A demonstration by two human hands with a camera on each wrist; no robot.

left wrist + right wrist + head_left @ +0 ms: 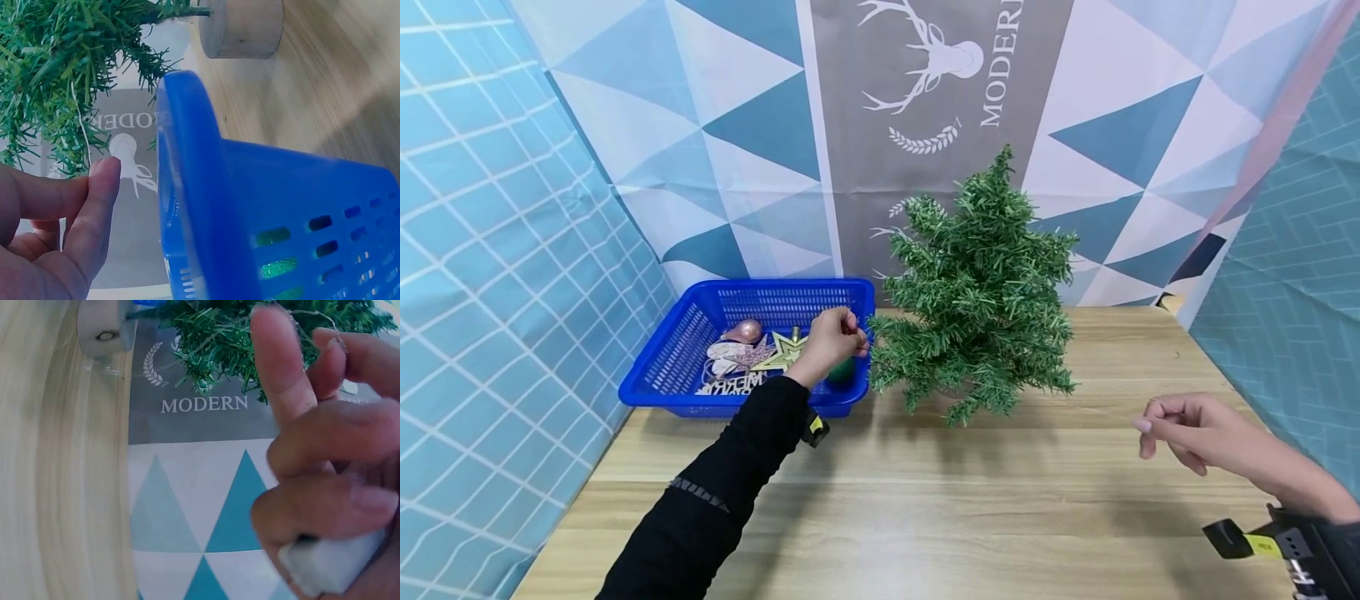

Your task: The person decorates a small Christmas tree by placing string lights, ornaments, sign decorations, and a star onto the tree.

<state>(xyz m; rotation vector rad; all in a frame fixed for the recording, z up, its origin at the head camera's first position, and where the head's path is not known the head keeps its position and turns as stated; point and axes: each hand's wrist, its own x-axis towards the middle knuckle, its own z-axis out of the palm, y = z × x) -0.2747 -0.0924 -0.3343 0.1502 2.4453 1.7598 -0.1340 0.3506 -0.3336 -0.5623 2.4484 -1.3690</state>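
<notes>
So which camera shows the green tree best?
The head view: it shows the tree from tip to lowest branches. Both wrist views crop it to some branches and its wooden base, with fingers in front.

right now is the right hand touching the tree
Apart: the head view shows a strip of table between the right hand and the tree.

Blue Patterns on Three Sides

A pale wood-grain counter meets a rear covering of blue, teal and white triangles. Down its middle runs a grey panel with a white antlered deer head and sideways lettering. On the left is a light-blue sheet with white grid lines; on the right, a teal sheet that seems to bear a herringbone pattern. Soft light glosses the counter's near part.
</notes>
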